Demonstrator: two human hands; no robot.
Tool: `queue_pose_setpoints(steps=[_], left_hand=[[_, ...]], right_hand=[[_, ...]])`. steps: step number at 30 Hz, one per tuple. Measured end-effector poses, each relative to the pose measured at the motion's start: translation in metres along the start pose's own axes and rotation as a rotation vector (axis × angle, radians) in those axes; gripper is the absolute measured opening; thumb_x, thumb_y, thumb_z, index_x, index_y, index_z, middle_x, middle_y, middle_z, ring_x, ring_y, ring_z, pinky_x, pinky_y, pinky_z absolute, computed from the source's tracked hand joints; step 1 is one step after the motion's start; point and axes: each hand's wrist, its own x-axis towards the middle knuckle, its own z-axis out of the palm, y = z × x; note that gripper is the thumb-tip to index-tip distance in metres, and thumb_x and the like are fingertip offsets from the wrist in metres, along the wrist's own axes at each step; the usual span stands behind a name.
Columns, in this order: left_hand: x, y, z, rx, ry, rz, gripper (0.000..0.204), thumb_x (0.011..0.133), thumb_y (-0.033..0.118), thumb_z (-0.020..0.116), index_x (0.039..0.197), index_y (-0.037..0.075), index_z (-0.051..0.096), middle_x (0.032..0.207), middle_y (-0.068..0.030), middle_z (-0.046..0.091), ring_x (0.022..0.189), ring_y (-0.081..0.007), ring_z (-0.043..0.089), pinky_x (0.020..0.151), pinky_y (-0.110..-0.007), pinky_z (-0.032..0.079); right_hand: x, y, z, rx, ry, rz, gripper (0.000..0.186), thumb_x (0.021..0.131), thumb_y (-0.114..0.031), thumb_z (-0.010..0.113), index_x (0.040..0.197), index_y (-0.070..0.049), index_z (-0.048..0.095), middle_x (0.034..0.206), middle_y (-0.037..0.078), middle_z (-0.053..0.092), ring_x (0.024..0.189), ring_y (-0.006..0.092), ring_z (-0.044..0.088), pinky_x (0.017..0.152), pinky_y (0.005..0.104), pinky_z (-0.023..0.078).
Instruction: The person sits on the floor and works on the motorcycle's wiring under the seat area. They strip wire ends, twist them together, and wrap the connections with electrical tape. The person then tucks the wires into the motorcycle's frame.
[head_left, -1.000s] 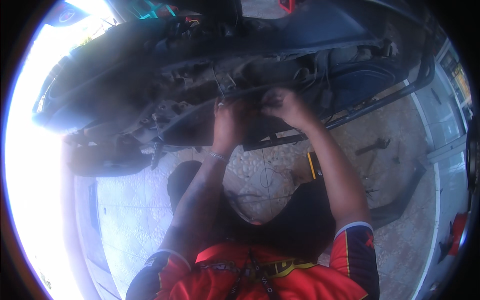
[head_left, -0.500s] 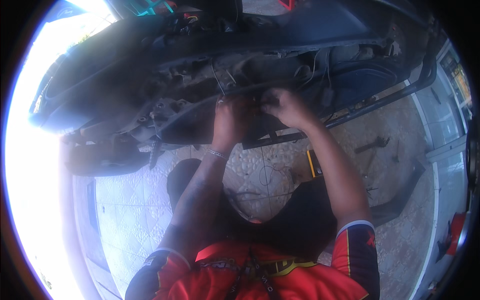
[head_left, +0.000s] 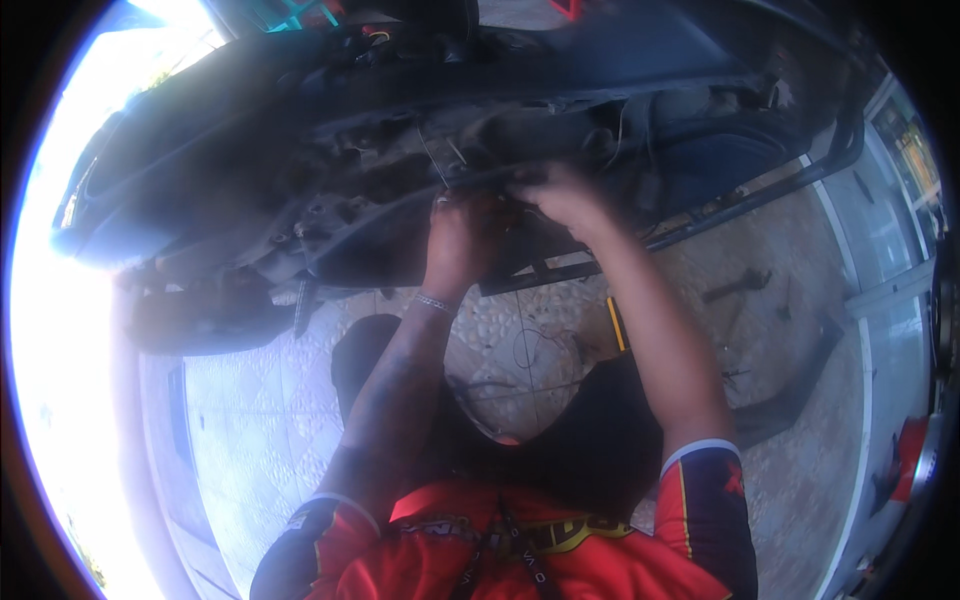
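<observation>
A dark motor scooter stretches across the far side, its lower side open on dusty inner parts. Low on that side, my left hand is closed, fingers curled in the shadow of a dark panel. A thin wire runs down to its knuckles. Just to the right, my right hand bends its thumb and fingers together near the left fingertips. It is slightly blurred by motion. Whatever lies between the fingers of either hand is too dark to make out.
Beneath the scooter's near side runs a dark metal bar. On the patterned tile floor lie a yellow-edged object by my right knee, a dark tool and a long dark panel further right.
My right hand has shifted slightly left and up, its fingertips closer to my left hand. The left hand stays nearly in place. The whole view has moved a little.
</observation>
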Motion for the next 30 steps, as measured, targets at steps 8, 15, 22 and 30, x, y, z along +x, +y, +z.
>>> queue_pose_setpoints(steps=[8,15,22,30], left_hand=[[0.007,0.004,-0.005,-0.101,0.03,-0.116,0.015,0.081,0.016,0.079,0.088,0.003,0.073,0.088,-0.016,0.07,0.088,-0.0351,0.067,0.079,-0.043,0.053],[0.003,-0.001,-0.014,-0.124,0.021,-0.097,0.01,0.083,0.013,0.069,0.088,0.006,0.073,0.088,-0.0145,0.071,0.088,-0.036,0.066,0.081,-0.046,0.051],[0.0,-0.001,-0.008,-0.036,-0.04,-0.015,0.009,0.081,0.012,0.067,0.085,0.008,0.074,0.089,-0.0114,0.07,0.091,-0.034,0.065,0.086,-0.046,0.05],[0.003,0.006,-0.016,-0.087,-0.014,-0.01,0.01,0.08,0.009,0.076,0.09,0.007,0.076,0.086,-0.0118,0.072,0.086,-0.0336,0.067,0.081,-0.042,0.053]], right_hand=[[-0.017,-0.044,-0.003,0.245,0.052,-0.229,0.04,0.087,-0.001,0.076,0.123,-0.002,0.06,0.122,0.009,0.064,0.113,0.0191,0.063,0.1,0.0314,0.051],[-0.082,-0.064,-0.012,-0.13,-0.058,-0.182,0.045,0.096,-0.035,0.073,0.123,0.0,0.064,0.095,0.008,0.072,0.089,0.013,0.066,0.085,0.0292,0.053],[-0.073,-0.032,-0.012,-0.73,-0.137,-0.254,0.059,0.09,-0.029,0.077,0.139,-0.004,0.057,0.125,0.015,0.068,0.114,0.0295,0.066,0.1,0.0377,0.051],[-0.053,-0.014,0.001,-0.883,0.108,-0.436,0.062,0.08,-0.017,0.083,0.135,-0.013,0.056,0.121,0.015,0.069,0.109,0.0347,0.068,0.093,0.0426,0.055]])
